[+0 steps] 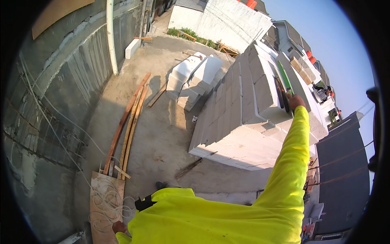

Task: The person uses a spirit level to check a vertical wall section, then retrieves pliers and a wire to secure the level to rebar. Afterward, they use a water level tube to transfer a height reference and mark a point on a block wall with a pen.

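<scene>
Reaching out along the yellow sleeve (290, 150), the right hand (296, 101) is curling its fingers around the near end of a long green bar (285, 77). The bar is pointing away from the hand over the block stack (243, 97); whether it is touching the blocks is not showing clearly. Judging by its straight shape, it is likely proving stiff and fairly light, with the far end tending to dip; the near end is offering a firm hold, the middle a better balance. Just left of this hand, a dark tool (281, 93) is lying beside the bar. Farther out, beyond and left, a smaller block pile (185, 77) is standing on the ground. Well apart, the left hand (118, 227) is hanging partly curled beside a looped pale cord (106, 201) and a board (101, 239); whether it is holding anything, one cannot tell. Ahead of it, planks (129, 116) are lying lengthwise.
</scene>
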Available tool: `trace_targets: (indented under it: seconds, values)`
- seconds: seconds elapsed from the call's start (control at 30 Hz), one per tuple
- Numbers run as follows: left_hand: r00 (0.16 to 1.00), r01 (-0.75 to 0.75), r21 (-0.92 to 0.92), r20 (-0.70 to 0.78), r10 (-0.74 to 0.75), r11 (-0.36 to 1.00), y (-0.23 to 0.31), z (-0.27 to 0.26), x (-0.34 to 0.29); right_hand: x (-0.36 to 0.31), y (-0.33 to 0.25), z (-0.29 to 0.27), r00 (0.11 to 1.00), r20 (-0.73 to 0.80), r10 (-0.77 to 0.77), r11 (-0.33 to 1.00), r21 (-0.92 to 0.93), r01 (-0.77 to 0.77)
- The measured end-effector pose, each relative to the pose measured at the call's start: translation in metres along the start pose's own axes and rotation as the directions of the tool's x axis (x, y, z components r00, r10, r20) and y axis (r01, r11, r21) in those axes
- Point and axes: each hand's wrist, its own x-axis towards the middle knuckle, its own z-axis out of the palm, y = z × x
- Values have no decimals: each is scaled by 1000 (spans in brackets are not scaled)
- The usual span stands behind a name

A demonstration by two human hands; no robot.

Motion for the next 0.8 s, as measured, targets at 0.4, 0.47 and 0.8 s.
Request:
trace_targets:
  seconds: [0.4, 0.47, 0.8]
  values:
    - [994, 60, -211, -77, -78, 976, 31, 27, -42, 41, -5, 22, 998, -42, -50, 996, -79, 47]
    - [991, 21, -349, -117, -66, 937, 37, 32, -45, 39, -9, 16, 974, -169, -152, 981, -146, 128]
    - [986, 38, -315, -143, -87, 948, 37, 49, -84, -87, -134, -61, 676, -602, -426, 484, 479, 732]
